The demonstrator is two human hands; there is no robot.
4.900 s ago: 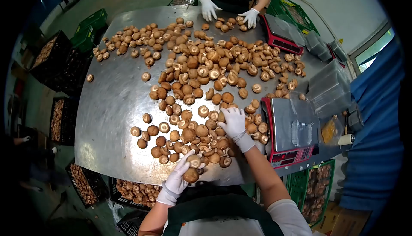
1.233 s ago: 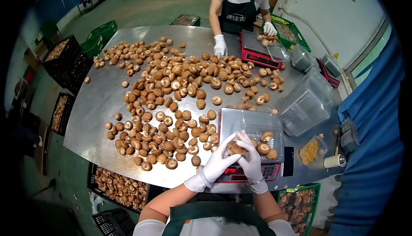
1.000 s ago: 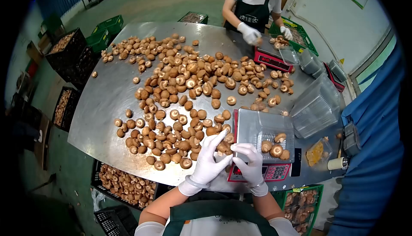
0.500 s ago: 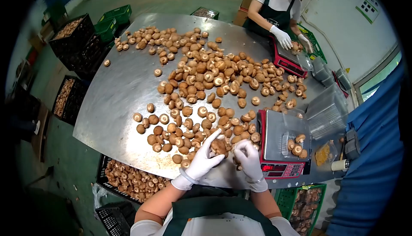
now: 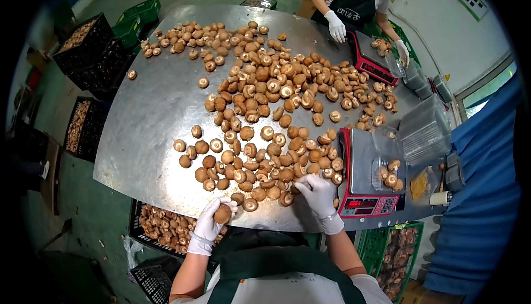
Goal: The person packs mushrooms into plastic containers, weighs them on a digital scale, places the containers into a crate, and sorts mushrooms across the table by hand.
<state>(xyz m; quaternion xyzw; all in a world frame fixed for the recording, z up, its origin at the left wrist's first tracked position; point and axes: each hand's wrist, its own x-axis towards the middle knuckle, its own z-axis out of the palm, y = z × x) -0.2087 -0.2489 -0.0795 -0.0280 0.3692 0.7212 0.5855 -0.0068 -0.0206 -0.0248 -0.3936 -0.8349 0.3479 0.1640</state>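
In my gloved left hand [image 5: 208,224], at the table's front edge, a brown mushroom [image 5: 223,214] is gripped with its cap facing up. My gloved right hand [image 5: 319,198] is over the table to the left of the near scale, its fingers curled together beside the pile's front edge. Whatever those fingertips hold, if anything, is hidden. Loose mushrooms [image 5: 274,149] lie spread in front of both hands, some cap up and some showing pale stems. On the near red scale [image 5: 362,154] sits a clear plastic tray [image 5: 381,165] with several mushrooms in it.
Stacked clear trays [image 5: 423,130] stand behind the near scale. Across the metal table [image 5: 144,132], a gloved co-worker [image 5: 354,5] stands at another red scale [image 5: 376,70]. A black crate of mushrooms [image 5: 166,226] is below the front edge, and a green crate [image 5: 365,248] is at lower right.
My left hand has moved left and down toward the table edge with a mushroom. My right hand has shifted slightly up, apart from the left. The co-worker's hands have separated.
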